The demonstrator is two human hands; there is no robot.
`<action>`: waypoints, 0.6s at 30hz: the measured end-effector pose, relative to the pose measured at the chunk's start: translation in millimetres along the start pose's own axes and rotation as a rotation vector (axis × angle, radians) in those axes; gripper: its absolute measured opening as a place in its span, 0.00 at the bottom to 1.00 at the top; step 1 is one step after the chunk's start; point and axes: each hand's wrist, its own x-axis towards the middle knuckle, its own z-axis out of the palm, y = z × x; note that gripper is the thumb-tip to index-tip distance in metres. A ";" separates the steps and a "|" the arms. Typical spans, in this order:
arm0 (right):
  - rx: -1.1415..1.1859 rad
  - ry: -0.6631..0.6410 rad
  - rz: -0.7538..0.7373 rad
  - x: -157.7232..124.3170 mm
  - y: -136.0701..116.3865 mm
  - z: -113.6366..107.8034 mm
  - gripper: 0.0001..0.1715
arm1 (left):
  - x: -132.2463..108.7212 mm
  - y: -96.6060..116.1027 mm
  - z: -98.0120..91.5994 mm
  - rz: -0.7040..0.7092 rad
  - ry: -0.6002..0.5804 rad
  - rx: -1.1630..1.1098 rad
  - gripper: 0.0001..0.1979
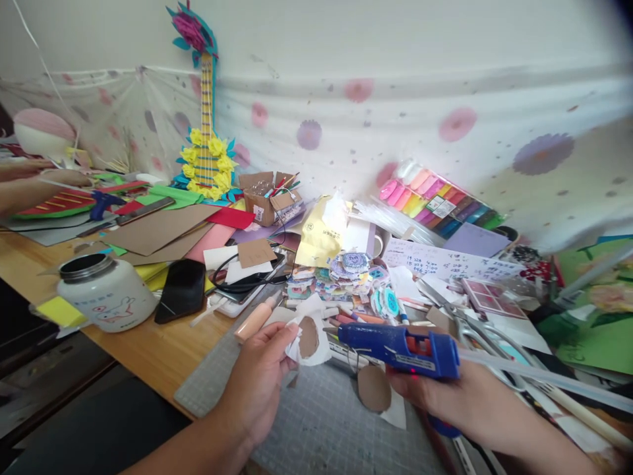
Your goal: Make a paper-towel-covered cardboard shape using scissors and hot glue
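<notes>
My left hand (260, 376) is closed on a small white paper piece with a brown cardboard oval (309, 338), held upright above the grey cutting mat (326, 422). My right hand (459, 399) grips a blue hot glue gun (405, 349) with a clear glue stick trailing out its back. The gun's nozzle points left at the paper piece, a short gap away. A second brown cardboard oval (374, 388) lies on the mat below the gun.
A white jar (106, 290) and a black phone (181, 289) sit on the wooden table at left. Paper stickers (353, 274), scissors (465, 323), a clay strip pack (438, 198), a cardboard box (270, 198) and a paper guitar (205, 138) crowd the back. Another person's arm (30, 185) is at far left.
</notes>
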 end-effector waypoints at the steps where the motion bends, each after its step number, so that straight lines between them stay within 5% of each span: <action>1: 0.005 -0.004 0.009 -0.2 -0.9 0.3 0.08 | 1.0 1.5 0.0 0.017 0.002 -0.007 0.07; 6: 0.069 -0.022 0.013 -8.8 -2.2 7.4 0.06 | 0.0 7.5 0.5 0.011 0.024 -0.032 0.06; 11: 0.113 0.069 0.205 -26.8 13.6 10.9 0.09 | -3.8 6.0 1.3 -0.014 0.010 -0.012 0.04; 18: 0.448 0.088 0.279 -32.9 19.1 -0.1 0.08 | -3.6 6.1 4.4 -0.042 0.002 -0.004 0.04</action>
